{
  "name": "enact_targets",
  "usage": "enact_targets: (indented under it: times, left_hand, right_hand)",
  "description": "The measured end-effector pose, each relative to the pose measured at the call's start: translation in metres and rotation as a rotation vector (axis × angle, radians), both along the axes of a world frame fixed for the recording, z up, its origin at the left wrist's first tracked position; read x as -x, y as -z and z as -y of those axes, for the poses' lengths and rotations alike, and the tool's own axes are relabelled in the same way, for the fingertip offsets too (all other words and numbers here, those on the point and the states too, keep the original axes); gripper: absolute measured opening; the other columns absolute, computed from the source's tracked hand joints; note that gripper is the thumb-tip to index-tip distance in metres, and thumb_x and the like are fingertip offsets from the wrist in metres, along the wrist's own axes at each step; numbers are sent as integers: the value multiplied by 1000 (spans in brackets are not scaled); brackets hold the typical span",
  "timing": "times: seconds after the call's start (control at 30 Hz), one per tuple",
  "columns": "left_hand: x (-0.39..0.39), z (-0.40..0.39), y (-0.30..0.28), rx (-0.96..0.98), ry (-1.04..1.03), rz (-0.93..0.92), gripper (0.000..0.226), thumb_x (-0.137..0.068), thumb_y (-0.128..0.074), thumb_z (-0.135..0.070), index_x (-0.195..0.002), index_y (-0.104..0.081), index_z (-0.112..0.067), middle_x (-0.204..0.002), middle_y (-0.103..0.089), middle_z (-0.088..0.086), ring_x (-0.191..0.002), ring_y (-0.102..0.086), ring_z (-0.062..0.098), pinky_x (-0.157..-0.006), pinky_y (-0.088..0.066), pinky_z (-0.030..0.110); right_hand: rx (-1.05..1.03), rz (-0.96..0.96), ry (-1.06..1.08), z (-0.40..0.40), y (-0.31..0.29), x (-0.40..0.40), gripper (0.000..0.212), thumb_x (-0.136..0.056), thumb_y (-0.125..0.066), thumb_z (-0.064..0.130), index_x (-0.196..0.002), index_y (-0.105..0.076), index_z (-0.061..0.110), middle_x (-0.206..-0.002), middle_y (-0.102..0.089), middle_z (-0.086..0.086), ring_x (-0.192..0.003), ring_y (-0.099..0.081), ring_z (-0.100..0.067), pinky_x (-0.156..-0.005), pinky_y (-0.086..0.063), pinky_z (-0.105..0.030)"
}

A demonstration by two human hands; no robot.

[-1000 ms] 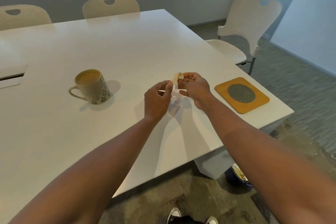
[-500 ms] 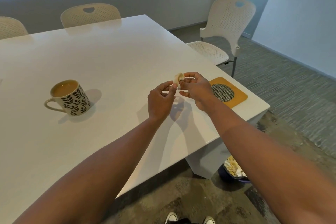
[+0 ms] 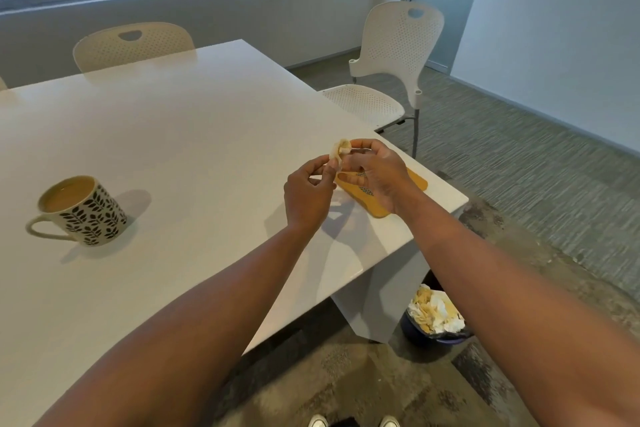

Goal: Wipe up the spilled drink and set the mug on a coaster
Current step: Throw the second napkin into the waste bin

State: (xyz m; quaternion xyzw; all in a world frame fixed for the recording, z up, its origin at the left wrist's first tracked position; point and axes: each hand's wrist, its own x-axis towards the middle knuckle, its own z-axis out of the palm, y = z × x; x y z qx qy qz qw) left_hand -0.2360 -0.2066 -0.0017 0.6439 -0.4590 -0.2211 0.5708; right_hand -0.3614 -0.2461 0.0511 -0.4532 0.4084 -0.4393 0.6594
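Together, both hands hover above the table [image 3: 180,135], forearms reaching forward. The right hand [image 3: 375,175] pinches a small crumpled tissue wad [image 3: 338,150] at its fingertips; the left hand [image 3: 308,194] pinches the wad's lower edge. Directly beneath the right grip lies the orange coaster [image 3: 417,180]. Well left of both grips stands the full mug [image 3: 81,210], upright.

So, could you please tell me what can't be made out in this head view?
- Coaster: mostly covered by the right hand.
- Wad of tissue: only a small bit shows above both hands' pinch; left hand.
- Bin: partly hidden by the table and right forearm.
- Spill: none discernible on the glossy tabletop.
- Shoes: cut off by the bottom edge.
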Motion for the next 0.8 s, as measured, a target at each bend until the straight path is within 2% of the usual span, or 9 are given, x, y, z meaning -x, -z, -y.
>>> enact_targets:
  times: [0.07,0.27,0.33,0.43,0.5,0.6,0.63,0.7,0.8]
  left_hand:
    - [9,5,0,-4,8,19,38,-96,-60,-47,-125,-69,-24,-112,-74,-6,-88,-73,15,-82,-61,36]
    - [40,17,-3,6,61,49,33,-97,-61,-42,-122,-70,-23,-111,-74,-7,-90,-68,6,-74,-51,11]
    - [51,21,-3,9,84,59,34,-97,-60,-42,-122,-70,-23,-110,-74,-7,-93,-70,9,-74,-54,13]
    - [67,30,0,-5,121,54,36,-97,-59,-45,-123,-70,-23,-112,-74,-7,-96,-71,12,-82,-61,28]
    - [79,34,0,-12,135,43,35,-96,-60,-45,-122,-71,-24,-109,-74,-9,-94,-71,10,-83,-61,31]
    - [96,39,-1,-13,161,35,25,-97,-63,-38,-114,-73,-23,-89,-69,-23,-84,-68,1,-80,-59,27]
    - [101,42,-1,-13,176,34,21,-97,-63,-35,-110,-73,-22,-85,-68,-22,-80,-68,1,-78,-59,26]
    - [111,46,-1,-10,198,47,24,-97,-63,-36,-108,-74,-19,-84,-71,-14,-76,-69,4,-75,-59,28]
    - [127,53,-2,-44,204,89,30,-97,-62,-40,-116,-72,-18,-93,-74,-8,-76,-70,3,-71,-56,20]
  right_hand:
    - [9,1,5,3,1,10,41,-78,-75,2,-116,-59,4,-111,-68,-16,-93,-70,-27,-74,-60,-35]
    - [55,-46,67,13,4,44,44,-75,-79,2,-114,-60,5,-108,-69,-15,-99,-69,-26,-77,-60,-37]
    - [57,-49,80,17,6,56,43,-76,-79,2,-114,-59,5,-105,-69,-13,-100,-69,-25,-79,-60,-38]
    - [69,-68,109,24,10,72,44,-75,-80,5,-115,-59,5,-102,-70,-10,-98,-69,-23,-77,-60,-37]
    - [75,-87,139,27,11,83,43,-75,-80,5,-113,-59,6,-100,-70,-9,-95,-70,-23,-76,-60,-37]
    - [78,-89,161,31,11,99,34,-77,-78,3,-106,-61,7,-95,-70,-8,-88,-70,-21,-73,-60,-34]
    - [76,-91,169,32,12,105,33,-77,-78,3,-106,-61,6,-95,-70,-9,-87,-70,-21,-72,-60,-33]
    - [72,-101,187,35,13,116,36,-77,-77,2,-110,-62,2,-97,-70,-11,-88,-69,-21,-74,-61,-35]
    - [73,-107,206,40,14,134,35,-77,-77,2,-109,-63,3,-97,-71,-11,-90,-70,-22,-76,-61,-36]
